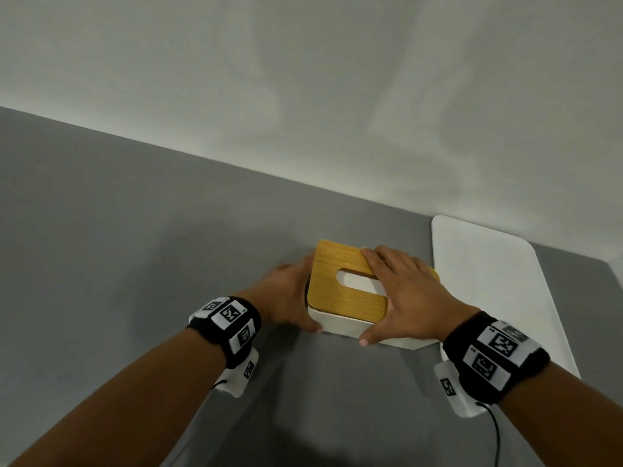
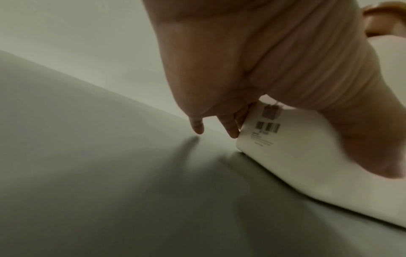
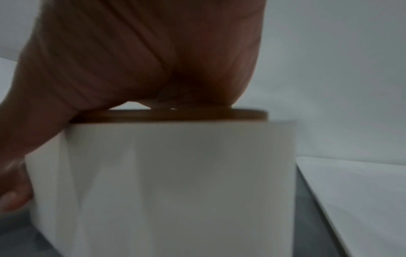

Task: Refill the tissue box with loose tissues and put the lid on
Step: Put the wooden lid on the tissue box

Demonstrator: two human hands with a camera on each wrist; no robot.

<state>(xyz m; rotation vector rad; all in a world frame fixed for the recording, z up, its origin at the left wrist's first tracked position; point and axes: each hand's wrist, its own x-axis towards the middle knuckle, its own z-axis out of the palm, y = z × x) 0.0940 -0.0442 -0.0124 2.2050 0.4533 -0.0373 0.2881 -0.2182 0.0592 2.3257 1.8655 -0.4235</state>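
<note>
The white tissue box (image 1: 340, 324) stands on the grey table with its wooden lid (image 1: 337, 291) on top. White shows through the lid's oval slot (image 1: 357, 281). My left hand (image 1: 291, 291) clasps the box's left end, fingers behind it and thumb on the front wall. My right hand (image 1: 404, 291) lies flat on the right half of the lid, its thumb reaching down the front wall. The left wrist view shows my fingers (image 2: 230, 125) against the box (image 2: 285, 165) near a barcode label. In the right wrist view my palm (image 3: 131, 52) rests on the lid (image 3: 175, 115) over the box (image 3: 175, 182).
A flat white board (image 1: 488, 281) lies on the table just right of the box, also seen in the right wrist view as the board (image 3: 362, 200). The pale wall runs close behind the box. Bare grey tabletop (image 1: 135, 247) stretches to the left and front.
</note>
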